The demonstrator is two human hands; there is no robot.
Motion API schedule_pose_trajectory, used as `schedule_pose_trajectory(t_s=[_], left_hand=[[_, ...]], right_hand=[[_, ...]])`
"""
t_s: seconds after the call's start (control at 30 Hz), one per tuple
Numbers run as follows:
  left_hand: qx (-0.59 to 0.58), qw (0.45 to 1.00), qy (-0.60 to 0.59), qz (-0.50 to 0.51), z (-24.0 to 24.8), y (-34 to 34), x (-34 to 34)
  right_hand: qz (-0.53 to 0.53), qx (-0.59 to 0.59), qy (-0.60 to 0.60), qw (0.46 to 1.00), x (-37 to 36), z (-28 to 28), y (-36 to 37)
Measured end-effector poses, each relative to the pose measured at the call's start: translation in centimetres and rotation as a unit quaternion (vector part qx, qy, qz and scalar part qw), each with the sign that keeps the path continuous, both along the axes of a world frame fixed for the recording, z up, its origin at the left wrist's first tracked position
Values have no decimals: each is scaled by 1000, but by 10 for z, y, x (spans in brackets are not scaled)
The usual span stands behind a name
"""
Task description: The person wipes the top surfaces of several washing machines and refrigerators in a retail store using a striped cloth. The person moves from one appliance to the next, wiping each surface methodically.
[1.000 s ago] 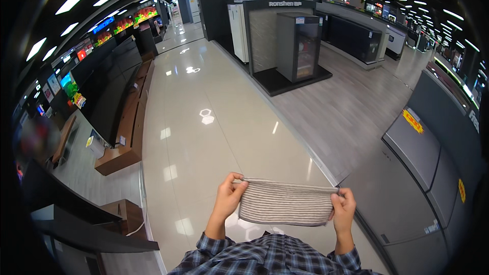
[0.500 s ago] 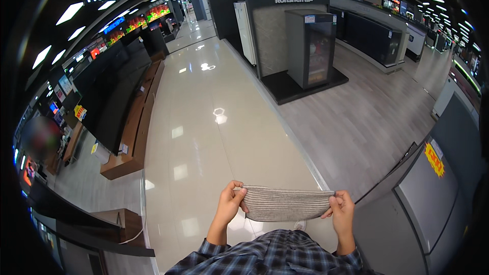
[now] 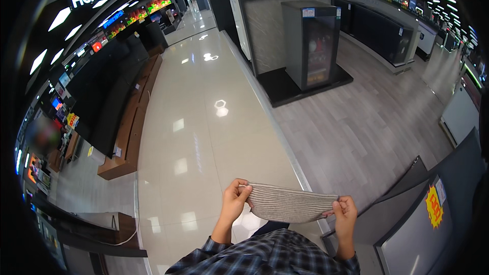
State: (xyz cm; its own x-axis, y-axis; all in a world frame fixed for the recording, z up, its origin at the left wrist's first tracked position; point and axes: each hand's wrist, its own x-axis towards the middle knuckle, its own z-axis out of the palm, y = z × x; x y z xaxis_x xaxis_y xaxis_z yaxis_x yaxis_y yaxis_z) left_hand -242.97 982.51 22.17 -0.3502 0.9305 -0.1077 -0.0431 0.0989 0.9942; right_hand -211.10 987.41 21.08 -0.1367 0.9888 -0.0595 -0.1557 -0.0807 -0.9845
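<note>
A grey-beige ribbed knit cloth (image 3: 290, 203) with thin dark stripes is stretched between my two hands in front of my body. My left hand (image 3: 237, 197) pinches its left top corner between thumb and fingers. At the other end, my right hand (image 3: 345, 207) pinches the right corner, a little lower than the left. The upper edge is pulled nearly straight and the lower edge sags in a curve. Whether it is a hat or another knit piece I cannot tell. Plaid sleeves cover my forearms.
A shiny tiled aisle (image 3: 204, 122) runs ahead. On the left, a large dark television (image 3: 109, 97) stands by a long brown wooden cabinet (image 3: 127, 147). A glass-door drinks cooler (image 3: 316, 46) stands on a black platform (image 3: 285, 91). Close on my right is a grey appliance (image 3: 417, 239) with a yellow tag.
The knit cloth now slants, its right end lower than its left. My hands still hold both ends. The surroundings have shifted in view, and the drinks cooler looks slightly nearer.
</note>
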Motion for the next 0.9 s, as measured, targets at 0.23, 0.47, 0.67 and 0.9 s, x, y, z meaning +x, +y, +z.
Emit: schedule_pose_trajectory(t_s=[0.23,0.47,0.67,0.9], left_hand=[[177,984,-2,10,-26,190,15],[102,991,-4,-81,16,405,16],[38,987,11,-155,25,554,53],[1,986,5,-167,-22,685,95]], right_hand=[[-111,192,-77,972,1,-30,172],[-128,52,-48,989,15,24,346],[-259,144,-75,952,33,-2,464],[-180,27,-33,983,83,1,595]])
